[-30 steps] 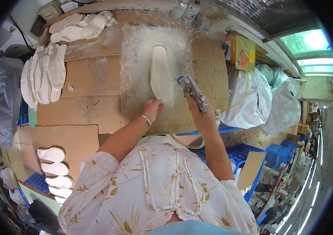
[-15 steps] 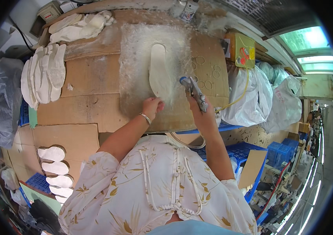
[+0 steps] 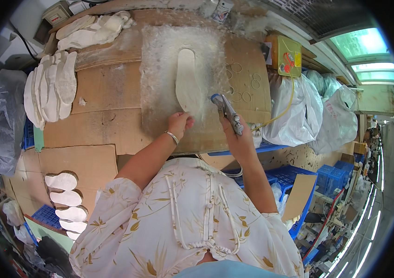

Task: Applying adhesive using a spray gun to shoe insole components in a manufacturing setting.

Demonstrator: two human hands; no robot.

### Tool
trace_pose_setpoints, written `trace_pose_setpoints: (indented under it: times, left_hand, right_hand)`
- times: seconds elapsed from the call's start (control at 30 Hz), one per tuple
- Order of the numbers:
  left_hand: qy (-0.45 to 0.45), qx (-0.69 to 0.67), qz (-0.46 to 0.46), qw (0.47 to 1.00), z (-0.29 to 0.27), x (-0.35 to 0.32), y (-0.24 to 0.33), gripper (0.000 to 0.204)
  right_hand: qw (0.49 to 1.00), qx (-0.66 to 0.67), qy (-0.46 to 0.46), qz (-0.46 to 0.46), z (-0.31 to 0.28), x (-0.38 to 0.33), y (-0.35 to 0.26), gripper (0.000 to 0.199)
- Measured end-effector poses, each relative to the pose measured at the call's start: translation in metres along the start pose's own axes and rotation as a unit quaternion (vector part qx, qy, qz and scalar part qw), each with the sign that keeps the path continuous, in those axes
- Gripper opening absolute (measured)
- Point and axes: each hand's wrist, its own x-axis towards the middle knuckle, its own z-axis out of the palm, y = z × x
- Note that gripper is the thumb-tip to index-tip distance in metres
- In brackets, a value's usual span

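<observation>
A cream shoe insole [image 3: 187, 78] lies lengthwise on a board crusted with whitish residue [image 3: 157, 60]. My left hand [image 3: 179, 124] is at the insole's near end, fingers curled and closed on its edge; the fingertips are partly hidden. In my right hand [image 3: 242, 139] is a metal spray gun [image 3: 227, 113] with a blue tip, wrapped by the fingers. Its nozzle points left toward the insole's near half, a short gap away. A yellow hose [image 3: 278, 118] shows beside the right hand.
Stacked insoles [image 3: 51, 88] lie at the left, with another pile [image 3: 96, 33] behind them. More insoles [image 3: 65, 198] overlap in a row at lower left. A yellow metal can [image 3: 286, 53], white plastic bags [image 3: 294, 111] and blue crates [image 3: 331, 180] stand to the right.
The spray gun has shifted slightly left and toward me, its nozzle turned more toward the insole. My left hand stays at the insole's near end, almost unmoved.
</observation>
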Motion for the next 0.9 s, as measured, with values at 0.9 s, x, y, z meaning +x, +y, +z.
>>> trace_pose_setpoints:
  times: [0.9]
  left_hand:
    - [0.009, -0.03, 0.009, 0.999, -0.002, 0.003, -0.004, 0.017]
  right_hand:
    - [0.999, -0.043, -0.014, 0.003, -0.002, -0.023, 0.019, 0.024]
